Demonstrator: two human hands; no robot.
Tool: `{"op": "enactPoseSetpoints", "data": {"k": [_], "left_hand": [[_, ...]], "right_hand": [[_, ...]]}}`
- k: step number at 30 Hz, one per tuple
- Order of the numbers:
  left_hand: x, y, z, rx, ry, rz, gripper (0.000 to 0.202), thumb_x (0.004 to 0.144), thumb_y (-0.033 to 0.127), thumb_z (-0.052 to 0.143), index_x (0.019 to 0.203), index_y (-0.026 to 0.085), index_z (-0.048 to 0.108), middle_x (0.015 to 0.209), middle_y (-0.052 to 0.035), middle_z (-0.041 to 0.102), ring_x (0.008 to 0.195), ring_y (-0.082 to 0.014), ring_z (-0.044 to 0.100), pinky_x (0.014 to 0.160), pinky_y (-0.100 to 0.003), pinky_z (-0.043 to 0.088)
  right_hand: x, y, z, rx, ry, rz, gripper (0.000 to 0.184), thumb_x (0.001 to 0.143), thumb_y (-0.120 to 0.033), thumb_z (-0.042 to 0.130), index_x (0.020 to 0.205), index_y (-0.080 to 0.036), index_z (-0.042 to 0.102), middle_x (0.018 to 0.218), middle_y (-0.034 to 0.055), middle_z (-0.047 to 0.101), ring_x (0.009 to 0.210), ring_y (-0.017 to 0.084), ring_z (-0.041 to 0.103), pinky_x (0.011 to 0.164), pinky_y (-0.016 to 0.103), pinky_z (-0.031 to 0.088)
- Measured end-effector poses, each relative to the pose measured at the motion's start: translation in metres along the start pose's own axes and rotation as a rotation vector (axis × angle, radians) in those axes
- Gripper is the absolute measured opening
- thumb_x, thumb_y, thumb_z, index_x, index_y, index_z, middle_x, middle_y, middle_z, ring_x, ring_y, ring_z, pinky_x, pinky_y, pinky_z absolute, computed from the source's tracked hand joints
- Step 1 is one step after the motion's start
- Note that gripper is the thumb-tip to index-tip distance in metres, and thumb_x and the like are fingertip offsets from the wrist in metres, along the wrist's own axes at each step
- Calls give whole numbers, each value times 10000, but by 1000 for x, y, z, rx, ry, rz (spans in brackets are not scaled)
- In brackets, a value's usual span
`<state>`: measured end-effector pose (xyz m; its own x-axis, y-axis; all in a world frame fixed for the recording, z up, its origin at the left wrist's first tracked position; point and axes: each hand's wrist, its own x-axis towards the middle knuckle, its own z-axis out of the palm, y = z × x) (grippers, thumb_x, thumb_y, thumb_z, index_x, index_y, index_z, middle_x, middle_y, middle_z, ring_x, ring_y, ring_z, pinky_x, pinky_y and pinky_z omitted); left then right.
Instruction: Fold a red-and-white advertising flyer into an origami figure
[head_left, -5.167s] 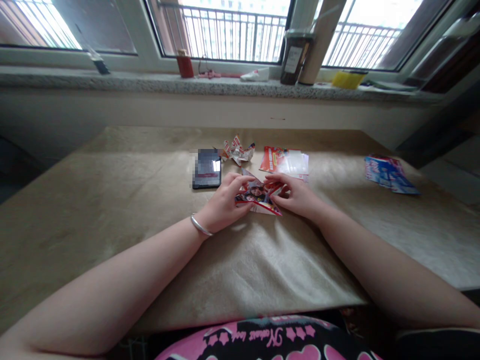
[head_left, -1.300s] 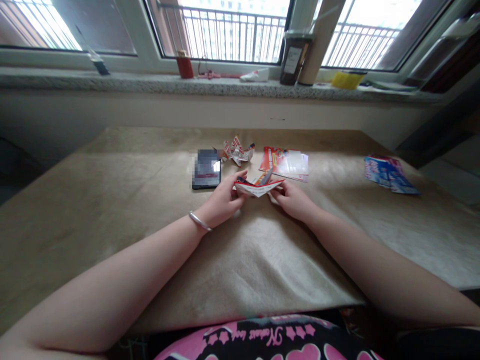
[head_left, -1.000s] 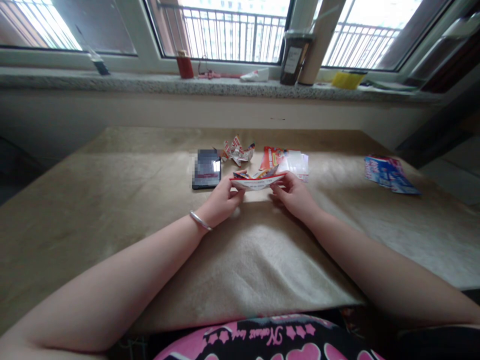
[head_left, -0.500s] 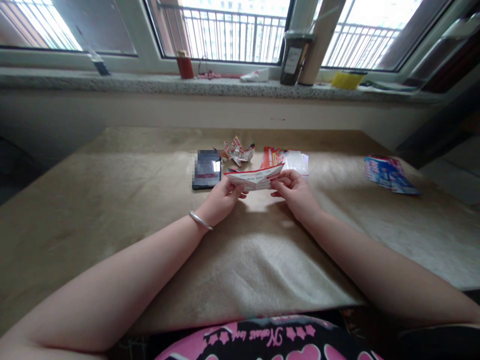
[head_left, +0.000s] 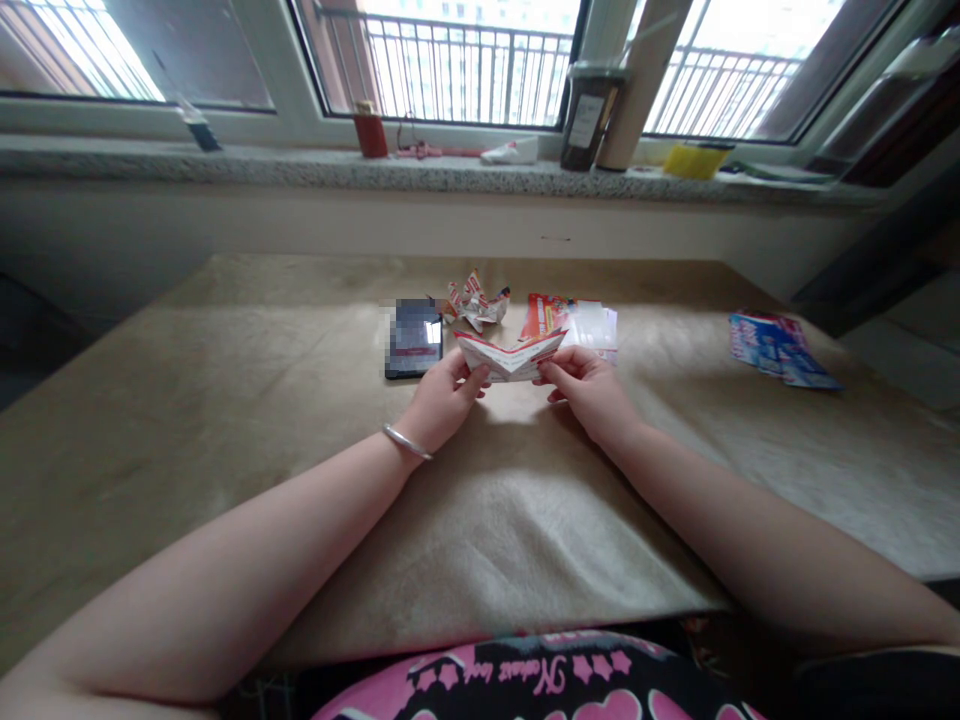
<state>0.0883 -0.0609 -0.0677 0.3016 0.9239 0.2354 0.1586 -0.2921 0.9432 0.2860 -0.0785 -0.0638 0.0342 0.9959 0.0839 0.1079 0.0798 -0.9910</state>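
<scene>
Between my hands is a folded sheet of printed paper (head_left: pixel 511 362), white with a red upper edge, bent into a V at its middle. My left hand (head_left: pixel 446 393) pinches its left end, thumb on the near side; a silver bangle circles that wrist. At the right end, my right hand (head_left: pixel 590 388) grips the paper between thumb and fingers. The paper is held above the table, and part of the fingers are hidden behind it. Just beyond it lie a crumpled printed paper (head_left: pixel 478 303) and a red packet (head_left: pixel 541 312) with white and clear sheets beside it (head_left: pixel 592 328).
A dark phone-like device (head_left: pixel 415 340), partly blurred out, lies left of the paper. Several blue and red printed packets (head_left: pixel 776 348) are on the right of the cloth-covered table (head_left: pixel 495 530). On the stone windowsill (head_left: pixel 285 172) stand a dark container (head_left: pixel 591 118) and a red bottle (head_left: pixel 370 132).
The paper's middle has bent down more sharply into a V, and its two ends have come a little closer together. My left hand has shifted slightly right.
</scene>
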Motion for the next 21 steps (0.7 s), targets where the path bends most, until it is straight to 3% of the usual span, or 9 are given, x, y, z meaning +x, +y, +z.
{"op": "enactPoseSetpoints", "data": {"k": [9, 21], "left_hand": [[-3, 5, 0, 131, -2, 59, 341, 856, 422, 522, 1034, 134, 561, 979, -89, 624, 818, -179, 589, 670, -272, 521], [-4, 7, 3, 60, -99, 75, 308, 841, 405, 552, 1008, 147, 563, 988, -69, 625, 872, -183, 611, 695, -253, 504]], "right_hand": [[-2, -1, 4, 14, -20, -16, 364, 646, -534, 690, 763, -218, 553, 769, 1, 662, 695, 138, 596, 500, 223, 472], [-4, -2, 10, 71, -43, -84, 368, 645, -506, 711, 780, -209, 542, 704, -22, 623, 631, 108, 574, 530, 224, 490]]}}
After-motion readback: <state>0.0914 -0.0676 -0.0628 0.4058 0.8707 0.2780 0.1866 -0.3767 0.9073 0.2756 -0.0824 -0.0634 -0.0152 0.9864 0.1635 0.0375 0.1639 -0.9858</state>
